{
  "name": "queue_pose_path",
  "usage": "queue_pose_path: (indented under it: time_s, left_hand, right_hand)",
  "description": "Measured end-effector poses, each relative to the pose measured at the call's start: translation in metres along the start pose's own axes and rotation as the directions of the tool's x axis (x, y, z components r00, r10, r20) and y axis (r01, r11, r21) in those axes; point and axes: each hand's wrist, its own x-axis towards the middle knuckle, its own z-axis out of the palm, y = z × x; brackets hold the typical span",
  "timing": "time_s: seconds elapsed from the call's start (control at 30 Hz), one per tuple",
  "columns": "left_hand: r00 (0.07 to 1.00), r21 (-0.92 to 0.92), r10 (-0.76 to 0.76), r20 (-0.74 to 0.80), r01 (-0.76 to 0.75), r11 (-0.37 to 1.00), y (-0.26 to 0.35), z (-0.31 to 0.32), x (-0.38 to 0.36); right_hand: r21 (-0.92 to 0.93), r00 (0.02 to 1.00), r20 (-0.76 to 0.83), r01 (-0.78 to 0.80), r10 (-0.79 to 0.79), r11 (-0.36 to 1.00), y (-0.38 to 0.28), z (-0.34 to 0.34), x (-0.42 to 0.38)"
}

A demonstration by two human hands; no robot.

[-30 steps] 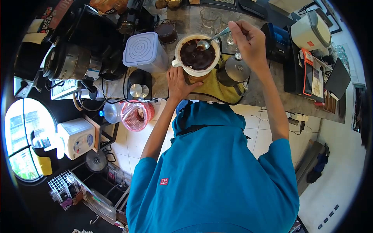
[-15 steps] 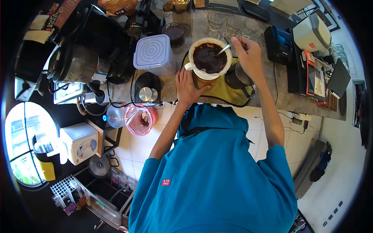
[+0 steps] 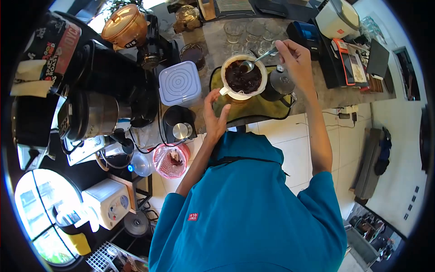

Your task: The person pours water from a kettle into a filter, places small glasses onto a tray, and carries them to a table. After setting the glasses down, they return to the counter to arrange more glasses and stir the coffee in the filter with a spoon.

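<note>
A white coffee dripper (image 3: pixel 265 72) holds dark wet coffee grounds (image 3: pixel 244 82), over an amber-looking base on an olive cloth (image 3: pixel 267 110). My right hand (image 3: pixel 295 64) pinches the handle of a metal spoon (image 3: pixel 264 55) from the upper right. The spoon's bowl shows above the grounds near the dripper's far rim. Thumb and fingers apart, my left hand (image 3: pixel 215 117) is at the near left, fingertips right by the dripper's small handle (image 3: pixel 224 91). Close to its right side stands a dark pitcher (image 3: pixel 282 80), partly under my right forearm.
Left of the dripper are a lidded plastic container (image 3: pixel 180 84), a small black device with a metal knob (image 3: pixel 182 131) and a glass of dark liquid (image 3: pixel 194 55). Several clear glasses (image 3: pixel 253 31) stand behind. A blue-black printer (image 3: pixel 304 35) sits at the right, a pink bin (image 3: pixel 171 159) below.
My left hand has lifted from the counter and turned beside the dripper's handle. The spoon has risen, its bowl now visible above the grounds. The camera view has shifted.
</note>
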Motion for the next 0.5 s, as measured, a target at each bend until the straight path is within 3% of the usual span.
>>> queue_pose_path:
  time_s: [0.07, 0.13, 0.2, 0.23, 0.3, 0.37, 0.43, 0.5]
  left_hand:
    - [0.999, -0.042, 0.019, 0.030, -0.018, 0.999, 0.005, -0.001, 0.005]
    - [1.000, -0.195, -0.007, 0.002, 0.007, 0.981, 0.009, 0.002, 0.009]
    - [1.000, -0.224, 0.018, 0.022, -0.012, 0.975, 0.010, 0.002, 0.015]
    - [0.999, -0.249, 0.041, 0.031, -0.032, 0.968, 0.011, 0.002, 0.019]
    - [0.998, -0.274, 0.052, 0.017, -0.046, 0.961, 0.018, 0.005, 0.024]
    - [0.998, -0.296, 0.061, 0.001, -0.058, 0.953, 0.019, 0.007, 0.027]
    - [0.991, -0.198, 0.137, 0.003, -0.134, 0.971, 0.017, 0.008, 0.033]
    - [0.991, -0.193, 0.130, 0.037, -0.120, 0.974, 0.020, 0.006, 0.036]
  right_hand:
    - [-0.117, 0.998, -0.033, 0.049, -0.053, 0.992, -0.017, 0.003, -0.010]
    - [-0.231, 0.993, -0.056, 0.090, -0.105, 0.969, -0.032, 0.002, -0.021]
    - [-0.405, 0.987, 0.006, 0.149, -0.161, 0.902, -0.044, 0.003, -0.029]
    - [-0.411, 0.987, -0.002, 0.145, -0.159, 0.900, -0.045, 0.005, -0.032]
    - [-0.483, 0.953, 0.012, 0.271, -0.304, 0.832, -0.044, 0.011, -0.037]
    - [-0.496, 0.949, 0.018, 0.282, -0.315, 0.821, -0.038, 0.015, -0.041]
    - [-0.503, 0.943, 0.028, 0.300, -0.332, 0.810, -0.028, 0.020, -0.044]
    - [-0.519, 0.965, -0.011, 0.217, -0.261, 0.827, -0.016, 0.025, -0.046]
